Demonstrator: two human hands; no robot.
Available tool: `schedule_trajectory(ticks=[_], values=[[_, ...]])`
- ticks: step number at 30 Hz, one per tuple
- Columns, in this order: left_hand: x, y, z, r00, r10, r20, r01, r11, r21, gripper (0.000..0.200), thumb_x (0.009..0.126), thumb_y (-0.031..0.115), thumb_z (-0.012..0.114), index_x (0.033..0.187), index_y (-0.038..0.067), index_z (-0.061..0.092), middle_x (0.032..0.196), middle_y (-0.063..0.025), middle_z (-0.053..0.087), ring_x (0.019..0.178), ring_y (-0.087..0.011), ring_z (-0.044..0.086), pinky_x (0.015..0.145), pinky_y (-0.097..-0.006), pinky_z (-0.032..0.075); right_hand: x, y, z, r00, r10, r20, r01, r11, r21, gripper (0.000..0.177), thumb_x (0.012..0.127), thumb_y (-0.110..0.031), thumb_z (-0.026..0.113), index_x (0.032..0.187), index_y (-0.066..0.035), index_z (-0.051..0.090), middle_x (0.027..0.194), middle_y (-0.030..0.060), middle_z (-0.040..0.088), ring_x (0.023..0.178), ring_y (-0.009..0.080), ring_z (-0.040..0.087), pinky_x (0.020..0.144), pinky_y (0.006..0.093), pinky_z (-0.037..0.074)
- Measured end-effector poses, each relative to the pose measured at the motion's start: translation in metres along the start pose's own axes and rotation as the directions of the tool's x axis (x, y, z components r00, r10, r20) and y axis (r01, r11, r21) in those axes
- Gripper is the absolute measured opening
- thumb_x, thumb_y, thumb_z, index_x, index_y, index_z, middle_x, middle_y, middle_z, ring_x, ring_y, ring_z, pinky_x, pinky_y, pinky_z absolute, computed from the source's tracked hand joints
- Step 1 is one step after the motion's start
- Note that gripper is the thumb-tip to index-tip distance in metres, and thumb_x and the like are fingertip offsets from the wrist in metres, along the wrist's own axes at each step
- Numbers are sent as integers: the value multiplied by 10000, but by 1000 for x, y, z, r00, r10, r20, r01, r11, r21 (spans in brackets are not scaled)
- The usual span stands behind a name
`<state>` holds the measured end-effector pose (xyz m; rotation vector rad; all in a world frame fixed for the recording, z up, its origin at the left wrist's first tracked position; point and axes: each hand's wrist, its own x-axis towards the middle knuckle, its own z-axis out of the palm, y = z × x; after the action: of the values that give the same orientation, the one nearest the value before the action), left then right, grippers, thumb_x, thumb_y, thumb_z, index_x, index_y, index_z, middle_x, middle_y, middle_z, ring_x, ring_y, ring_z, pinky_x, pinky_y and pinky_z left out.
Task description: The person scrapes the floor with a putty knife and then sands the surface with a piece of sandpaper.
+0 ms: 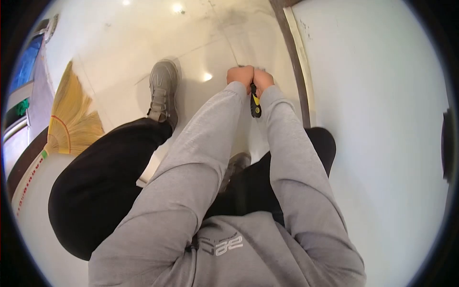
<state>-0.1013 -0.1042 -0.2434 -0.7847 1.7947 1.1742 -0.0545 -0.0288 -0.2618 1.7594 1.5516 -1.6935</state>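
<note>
Both hands are brought together low over the tiled floor, at the ends of grey sleeves. My right hand (263, 79) is closed around a tool with a black-and-yellow handle (256, 104). The handle's butt points back toward me from between the wrists. Pressed against it on the left is my left hand (239, 75), fingers curled in, and I cannot tell what they hold. A small dark bit shows just past the knuckles; the tool's working end is hidden by the hands.
A straw broom (67, 122) leans at the left. One grey shoe (163, 88) stands on the glossy floor (205, 36) left of the hands; the other is partly hidden beneath me. On the right, a pale panel (373, 95) with a dark edge strip (300, 71) runs close beside the right hand.
</note>
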Motion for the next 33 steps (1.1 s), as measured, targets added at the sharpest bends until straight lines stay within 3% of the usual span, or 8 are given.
schedule_trajectory(ticks=[3,5,7,14,19,26,29,33], values=[[-1,-55,-16,994,51,96,-69,979,192,306,808,185,705,903,-105,675,910,-243,708,867,-313,706,706,-438,541,-40,40,-7,982,132,138,-160,963,216,553,985,-365,522,1189,138,623,1193,321,660,1111,438,651,941,443,495],[17,-27,-10,947,266,182,-306,918,250,307,805,187,701,894,-106,679,874,-233,706,810,-303,700,650,-440,534,9,76,11,968,-198,-156,198,980,-13,589,973,-396,540,1164,155,627,1193,330,656,1122,435,646,934,432,501],[-3,-56,-8,981,155,-118,-134,977,168,353,822,232,689,913,-108,682,865,-234,705,770,-295,690,605,-459,520,-4,68,4,986,-111,-124,104,993,-59,595,974,-397,540,1175,157,620,1195,329,656,1129,426,645,931,429,503],[17,13,-9,985,60,159,-78,991,110,434,873,306,651,904,-127,672,833,-228,708,681,-298,680,576,-443,519,-3,37,4,993,78,94,-85,993,79,560,980,-352,526,1173,165,615,1183,343,652,1139,412,645,930,423,504],[4,-47,-3,971,169,-167,-144,978,151,366,873,266,647,814,-94,670,708,-200,685,544,-304,647,538,-428,518,-14,45,3,996,-4,-85,0,999,-47,534,990,-329,521,1184,160,613,1218,339,640,1179,405,628,964,414,488],[-2,13,-14,986,102,132,-113,990,85,334,845,223,639,801,-108,645,707,-188,665,519,-281,626,470,-431,474,28,11,3,986,111,128,-106,993,-48,505,973,-328,555,1120,148,638,1167,316,670,1037,409,683,864,435,531],[21,-54,0,946,277,-168,-247,952,179,320,843,209,644,839,-111,640,749,-185,671,541,-263,623,464,-433,456,-13,44,6,980,-118,-163,104,990,-92,471,955,-318,550,1059,129,655,1096,314,689,965,411,698,802,450,543],[3,-20,-8,997,82,0,-82,996,-19,315,846,202,656,888,-111,645,799,-183,686,588,-251,630,475,-425,459,-26,5,-2,995,93,19,-93,995,-27,496,965,-332,535,1084,134,656,1117,317,685,1033,396,687,844,435,535]])
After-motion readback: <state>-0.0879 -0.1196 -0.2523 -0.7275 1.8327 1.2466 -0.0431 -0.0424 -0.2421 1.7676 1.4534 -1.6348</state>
